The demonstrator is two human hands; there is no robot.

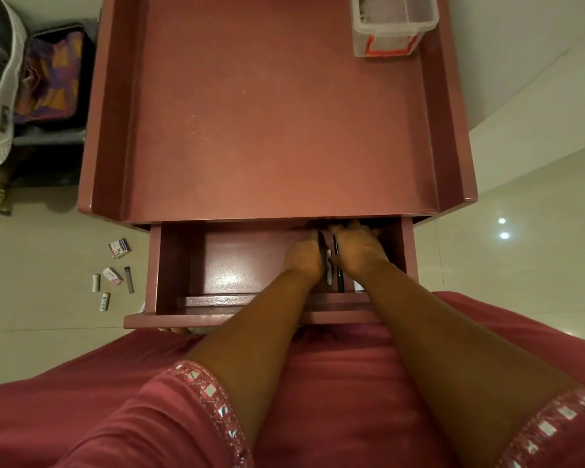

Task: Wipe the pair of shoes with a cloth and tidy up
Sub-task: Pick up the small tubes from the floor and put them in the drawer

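Pale tiled floor (48,332) surrounding a reddish cabinet (277,130), clear plastic box (392,25) sitting upper right, left hand (303,258) and right hand (355,251) reaching into the open drawer (217,265) at centre, grips unclear, shoes and cloth out of sight, small packets (110,275) lying lower left.

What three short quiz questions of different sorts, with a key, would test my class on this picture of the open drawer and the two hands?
1. True or false: the drawer of the cabinet is pulled open.
2. Where does the clear plastic box stand? A) on the floor B) on the cabinet top, far right corner C) inside the drawer
3. Fill in: the left hand and right hand both reach into the ____ part of the drawer.

Key
1. True.
2. B.
3. Right; the fingers go back under the cabinet top, so what they hold, if anything, cannot be told. Small packets lie on the floor to the left.
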